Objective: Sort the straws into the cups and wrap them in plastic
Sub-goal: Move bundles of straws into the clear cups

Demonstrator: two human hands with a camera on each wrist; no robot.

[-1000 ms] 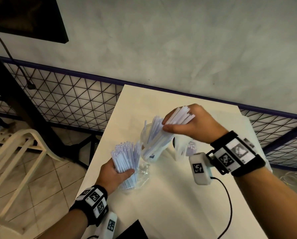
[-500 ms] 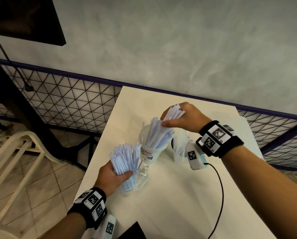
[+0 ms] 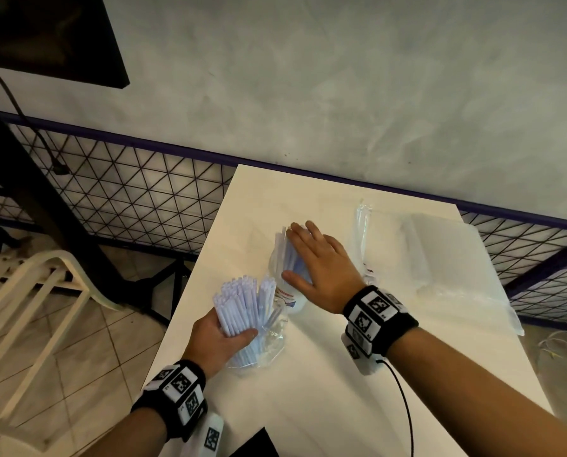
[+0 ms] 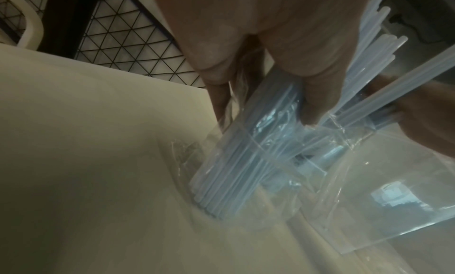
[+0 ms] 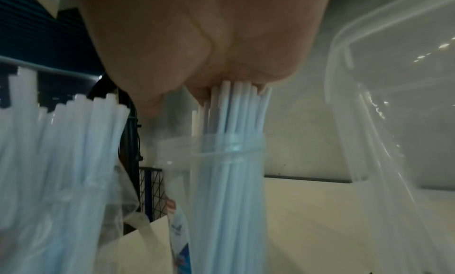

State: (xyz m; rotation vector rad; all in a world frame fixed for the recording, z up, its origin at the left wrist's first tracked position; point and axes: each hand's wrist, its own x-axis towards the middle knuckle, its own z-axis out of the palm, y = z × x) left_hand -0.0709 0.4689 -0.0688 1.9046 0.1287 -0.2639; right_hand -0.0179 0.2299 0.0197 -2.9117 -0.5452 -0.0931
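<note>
The right hand (image 3: 321, 272) has let go and now lies flat-fingered, pressing the white plastic straws (image 5: 231, 126) down into the clear plastic cup (image 5: 221, 181) mid-table. The left hand (image 3: 219, 341) still grips the bagged straw bundle (image 3: 242, 305) near the left edge; this cup looks filled.

straws (image 3: 239, 301) are thin plastic, pale bluish-white, semi-see-through with a soft satin sheen, not really glossy. the bag (image 3: 269, 341) round the bunch in the left grip (image 3: 219, 341) is clear crinkly film, shiny where the light hits the folds. the cup (image 5: 229, 173) under the right grip (image 3: 321, 272) is clear smooth plastic, a bit cloudy, with a printed glossy label. just beside that grip there's more clear plastic, cups (image 3: 362, 239) I think, thin and glassy. table (image 3: 358, 407) is cream, smooth, low sheen, probably laminate. wall (image 3: 341, 94) behind is matt grey, mottled like plaster. fence panel (image 3: 117, 189) is thin dark metal wire. floor tiles (image 3: 87, 367) look lightly glossy.
</note>
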